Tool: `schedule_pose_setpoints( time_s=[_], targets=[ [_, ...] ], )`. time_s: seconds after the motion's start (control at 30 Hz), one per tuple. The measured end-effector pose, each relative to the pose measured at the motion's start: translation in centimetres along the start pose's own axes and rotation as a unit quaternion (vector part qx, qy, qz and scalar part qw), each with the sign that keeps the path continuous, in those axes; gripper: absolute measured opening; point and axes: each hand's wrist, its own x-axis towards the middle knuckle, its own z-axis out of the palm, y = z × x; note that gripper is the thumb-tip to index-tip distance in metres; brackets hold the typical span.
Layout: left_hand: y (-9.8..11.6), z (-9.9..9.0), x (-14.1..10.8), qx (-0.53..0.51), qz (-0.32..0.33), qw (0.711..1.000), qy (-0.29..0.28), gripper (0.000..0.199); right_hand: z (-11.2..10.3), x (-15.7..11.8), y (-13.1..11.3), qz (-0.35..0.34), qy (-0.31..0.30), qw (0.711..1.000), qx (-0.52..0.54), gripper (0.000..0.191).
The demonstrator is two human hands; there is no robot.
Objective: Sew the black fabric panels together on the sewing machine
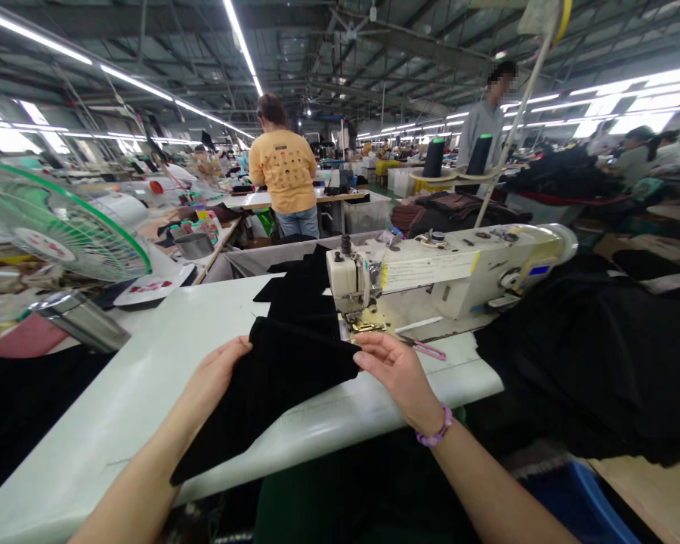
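A piece of black fabric [295, 366] stretches between my two hands in front of the sewing machine [419, 272]. Its upper left edge is pinched in my left hand [224, 366]. At its right corner, close to the needle area, my right hand [394, 370] holds it between thumb and fingers. One end of the cloth hangs down toward the table's front edge, beside my left forearm. More black pieces [303, 279] lie behind it, left of the machine head. A pair of pink-handled thread snips [428, 349] rests on the machine bed, just beyond my right hand.
A large heap of black fabric [601, 363] sits right of the machine. On the left are a green-rimmed fan [62, 227] and a steel cylinder [82, 317]. Two thread cones [434, 157] stand behind the machine. A person in a yellow shirt [283, 170] stands at a table beyond.
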Motion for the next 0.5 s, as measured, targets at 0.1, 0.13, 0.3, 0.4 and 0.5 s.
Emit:
schedule_pose_setpoints(
  time_s=[0.1,0.13,0.3,0.4,0.5],
  targets=[
    [0.1,0.2,-0.2,-0.013,0.002,1.0,-0.012,0.02,-0.1,0.1,0.0,-0.01,0.017,1.0,-0.015,0.023],
    [0.1,0.2,-0.1,-0.014,0.005,1.0,-0.012,0.02,-0.2,0.1,0.0,-0.015,0.021,1.0,-0.017,0.022],
    [-0.9,0.1,0.6,-0.019,-0.013,0.999,-0.024,0.021,-0.4,0.1,-0.1,-0.029,0.018,0.999,-0.024,0.022],
    [-1.4,0.0,1.1,-0.015,-0.024,0.999,-0.015,0.022,-0.5,0.0,-0.1,-0.034,0.014,0.999,-0.028,0.024],
    [-1.4,0.3,0.9,-0.012,-0.014,1.0,-0.007,0.02,-0.5,0.0,0.2,-0.044,0.01,0.998,-0.047,0.025]
  ],
)
